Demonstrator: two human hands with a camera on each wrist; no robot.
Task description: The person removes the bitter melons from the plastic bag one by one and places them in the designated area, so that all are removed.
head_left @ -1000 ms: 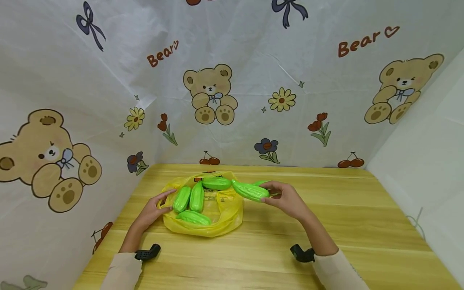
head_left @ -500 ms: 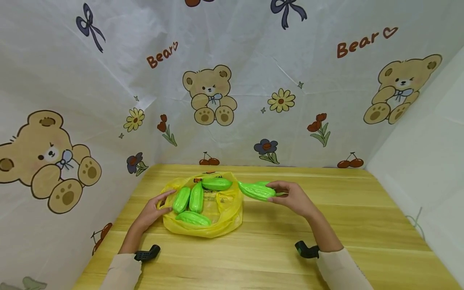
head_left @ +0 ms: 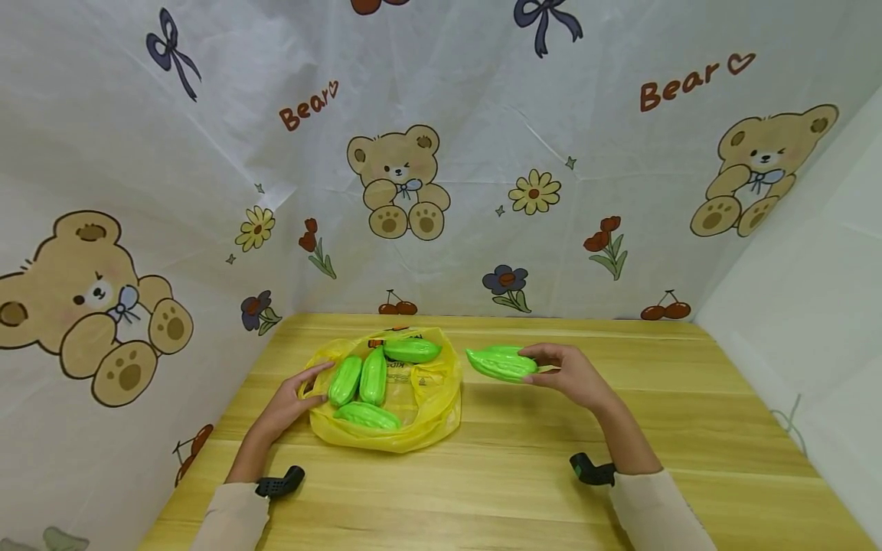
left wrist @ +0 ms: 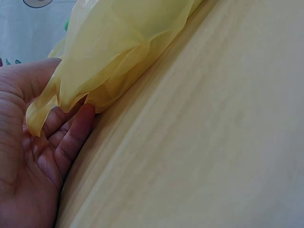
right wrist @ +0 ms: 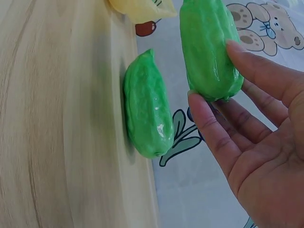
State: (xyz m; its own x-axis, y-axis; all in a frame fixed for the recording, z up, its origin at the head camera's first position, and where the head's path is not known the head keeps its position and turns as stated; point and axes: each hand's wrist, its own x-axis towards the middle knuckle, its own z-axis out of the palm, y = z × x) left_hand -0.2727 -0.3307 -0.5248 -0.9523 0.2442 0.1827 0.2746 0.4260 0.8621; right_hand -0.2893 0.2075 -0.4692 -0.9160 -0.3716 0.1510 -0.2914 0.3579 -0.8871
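Green and glossy, the held gourd (head_left: pixel 500 369) is in the air above the counter (head_left: pixel 517 490), to the right of the yellow bag (head_left: pixel 386 440). Its long axis goes nearly from side to side; the narrow tip points left, toward the bag but apart from it, and the blunt end is gripped between thumb and fingers of the right hand (head_left: pixel 568 376). Behind it a second gourd (right wrist: pixel 148 107) lies on the counter, mostly covered from the head view. Four other gourds (head_left: pixel 374 376) are inside the bag: two side by side pointing away from the person, two lying crosswise. The left hand (head_left: pixel 292 398) holds the bag's left edge with bent fingers. Farther back hangs a printed cloth (head_left: pixel 592 92) with bears and flowers.
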